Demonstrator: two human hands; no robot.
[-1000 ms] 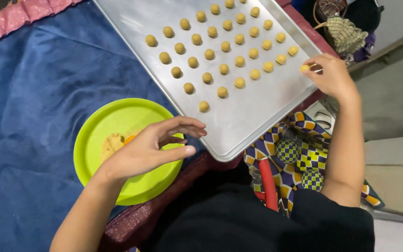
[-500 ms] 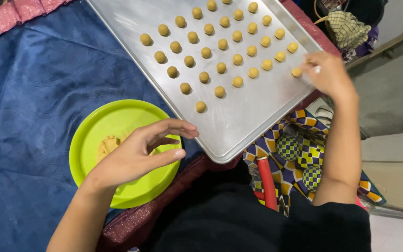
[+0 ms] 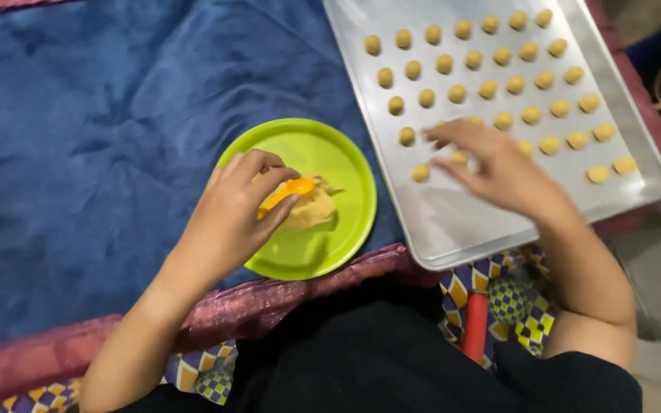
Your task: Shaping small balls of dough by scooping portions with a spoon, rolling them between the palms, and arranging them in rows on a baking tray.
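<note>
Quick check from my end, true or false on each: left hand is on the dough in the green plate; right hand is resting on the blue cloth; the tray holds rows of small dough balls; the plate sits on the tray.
1. The left hand is on the dough lump in the green plate. True; it also holds a small orange tool.
2. The right hand rests on the blue cloth. False: it is over the metal tray.
3. The tray holds rows of dough balls. True.
4. The plate sits on the tray. False: it lies on the cloth beside it.
</note>
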